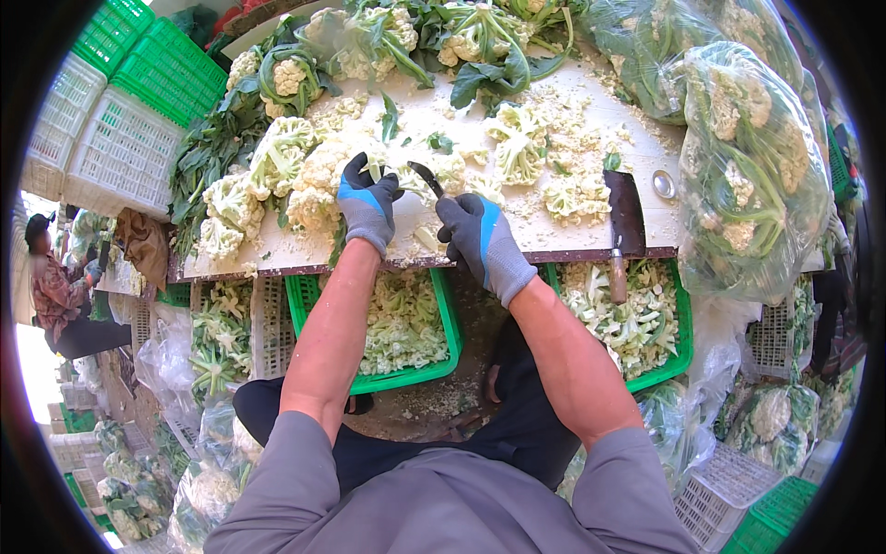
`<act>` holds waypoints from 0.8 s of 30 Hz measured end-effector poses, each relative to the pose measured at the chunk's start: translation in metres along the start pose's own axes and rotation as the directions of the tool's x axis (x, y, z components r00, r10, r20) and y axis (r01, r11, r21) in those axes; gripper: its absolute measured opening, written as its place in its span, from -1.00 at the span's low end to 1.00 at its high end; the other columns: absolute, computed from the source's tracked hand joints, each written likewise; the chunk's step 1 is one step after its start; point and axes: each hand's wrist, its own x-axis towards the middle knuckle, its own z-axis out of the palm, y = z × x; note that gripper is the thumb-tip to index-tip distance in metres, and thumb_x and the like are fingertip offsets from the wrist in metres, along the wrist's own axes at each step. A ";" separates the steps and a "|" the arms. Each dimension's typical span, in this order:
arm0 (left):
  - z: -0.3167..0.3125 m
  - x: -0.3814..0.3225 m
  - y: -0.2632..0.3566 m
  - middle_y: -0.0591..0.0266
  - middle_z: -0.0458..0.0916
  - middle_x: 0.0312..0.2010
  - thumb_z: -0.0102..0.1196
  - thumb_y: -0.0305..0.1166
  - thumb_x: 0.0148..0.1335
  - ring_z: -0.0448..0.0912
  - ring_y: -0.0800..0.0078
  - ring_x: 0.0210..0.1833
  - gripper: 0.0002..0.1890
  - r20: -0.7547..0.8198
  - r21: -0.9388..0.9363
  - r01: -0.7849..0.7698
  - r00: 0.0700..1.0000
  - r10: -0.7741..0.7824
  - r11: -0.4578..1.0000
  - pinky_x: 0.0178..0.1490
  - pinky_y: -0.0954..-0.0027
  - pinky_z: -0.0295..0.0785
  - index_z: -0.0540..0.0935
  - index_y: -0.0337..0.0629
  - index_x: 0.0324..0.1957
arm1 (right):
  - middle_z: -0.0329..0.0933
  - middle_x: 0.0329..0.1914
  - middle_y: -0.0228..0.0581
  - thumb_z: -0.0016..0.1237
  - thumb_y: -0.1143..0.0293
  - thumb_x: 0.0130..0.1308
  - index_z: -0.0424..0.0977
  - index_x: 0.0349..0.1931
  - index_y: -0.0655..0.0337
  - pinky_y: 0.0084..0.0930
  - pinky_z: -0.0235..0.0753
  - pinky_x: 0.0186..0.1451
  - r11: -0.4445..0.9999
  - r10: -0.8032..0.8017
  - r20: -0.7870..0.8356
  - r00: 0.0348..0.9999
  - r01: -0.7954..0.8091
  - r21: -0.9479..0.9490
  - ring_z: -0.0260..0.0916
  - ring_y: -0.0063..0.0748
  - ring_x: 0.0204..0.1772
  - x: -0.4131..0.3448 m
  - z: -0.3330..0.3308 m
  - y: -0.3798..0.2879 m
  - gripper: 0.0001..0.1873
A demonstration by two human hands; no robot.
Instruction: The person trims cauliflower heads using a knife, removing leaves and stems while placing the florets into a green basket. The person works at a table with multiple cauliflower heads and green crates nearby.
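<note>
My gloved left hand (367, 201) is closed around a pale piece of cauliflower (376, 166) above the white tabletop. A small curved knife (426, 178) with a dark blade is gripped in my gloved right hand (477, 232), its tip angled toward the left hand. Cut cauliflower heads (284, 156) lie in a pile just left of and beyond my left hand. More cut florets (516, 142) rest beyond my right hand among scattered crumbs. To the right, a broad cleaver (626, 215) lies with its wooden handle over the table's front edge.
Under the table edge stand a green crate (453, 339) of florets and another green crate (685, 332) of cut stalks. Bagged cauliflower (747, 166) fills the right side. Whole leafy heads (477, 41) line the back. Crates (124, 145) are stacked left, where another person (59, 291) sits.
</note>
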 end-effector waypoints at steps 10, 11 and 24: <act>-0.003 0.001 -0.002 0.06 0.70 0.03 0.21 -0.80 0.29 0.73 0.25 -0.10 -0.35 -0.003 0.054 -0.039 0.999 0.040 0.998 -0.15 0.20 0.78 0.44 -0.26 0.43 | 0.69 -0.24 0.31 0.11 0.02 0.50 0.63 -0.12 0.39 -0.05 0.62 -0.04 0.855 -0.268 -0.018 0.963 0.229 -0.466 0.71 0.28 -0.13 -0.002 0.000 0.012 -0.52; -0.003 0.001 -0.001 0.07 0.70 0.03 0.21 -0.80 0.30 0.73 0.25 -0.09 -0.35 0.001 0.055 -0.049 0.999 0.049 0.997 -0.15 0.21 0.78 0.44 -0.25 0.42 | 0.69 -0.25 0.30 0.11 0.02 0.50 0.64 -0.12 0.39 -0.06 0.62 -0.05 0.852 -0.272 -0.010 0.962 0.236 -0.468 0.71 0.27 -0.14 0.000 0.000 0.013 -0.52; -0.008 0.015 -0.042 0.07 0.67 0.19 0.24 -0.80 0.30 0.70 0.28 0.11 -0.33 0.008 0.166 -0.227 0.973 0.229 0.960 0.11 0.28 0.69 0.46 -0.26 0.45 | 0.74 -0.15 0.32 0.11 0.05 0.53 0.63 -0.04 0.39 0.05 0.65 0.06 0.810 -0.301 0.011 0.953 0.262 -0.525 0.71 0.39 0.01 0.017 0.018 0.035 -0.54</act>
